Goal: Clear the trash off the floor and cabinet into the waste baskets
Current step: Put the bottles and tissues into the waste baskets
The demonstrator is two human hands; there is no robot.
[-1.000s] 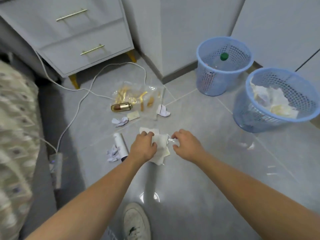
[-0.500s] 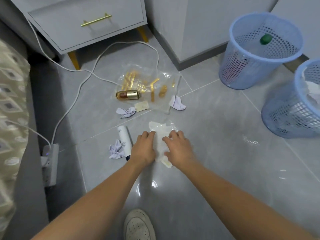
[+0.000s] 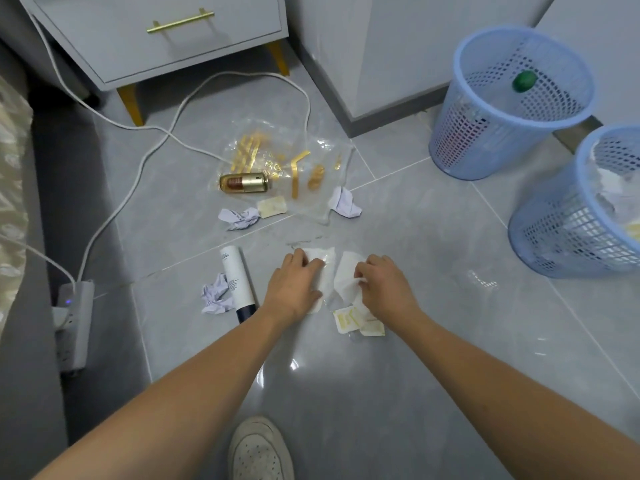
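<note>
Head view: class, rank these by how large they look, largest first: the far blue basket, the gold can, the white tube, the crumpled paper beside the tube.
1. Far blue basket, clearly largest.
2. White tube.
3. Gold can and crumpled paper: they look alike, so no ranking.

Glossy grey tile floor [image 3: 433,237], pale grey nightstand [image 3: 145,36], white wall [image 3: 398,36]
</note>
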